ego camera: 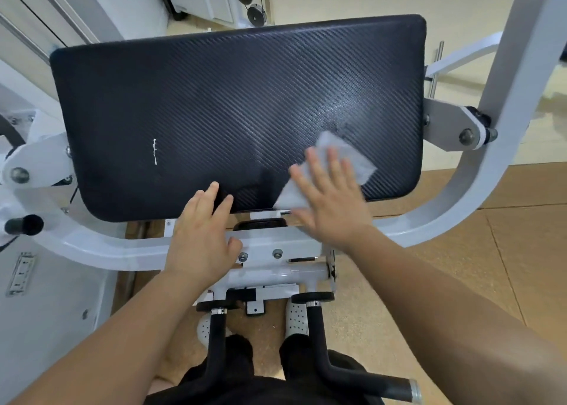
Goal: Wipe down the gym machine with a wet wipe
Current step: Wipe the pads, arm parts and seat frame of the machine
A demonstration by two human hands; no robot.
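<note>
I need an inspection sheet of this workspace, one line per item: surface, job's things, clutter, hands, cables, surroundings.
Surface: black textured pad, with a damp sheen on its right part and a small white mark on its left.
Job's things: wet wipe, flat on the pad.
Clutter: nothing seen.
Hands: right hand presses the wipe with straight fingers; left hand rests on the pad's near edge.
Cables: what looks like a thin cable beside two pulleys at the back.
Surroundings: white frame, black handles, brown floor.
</note>
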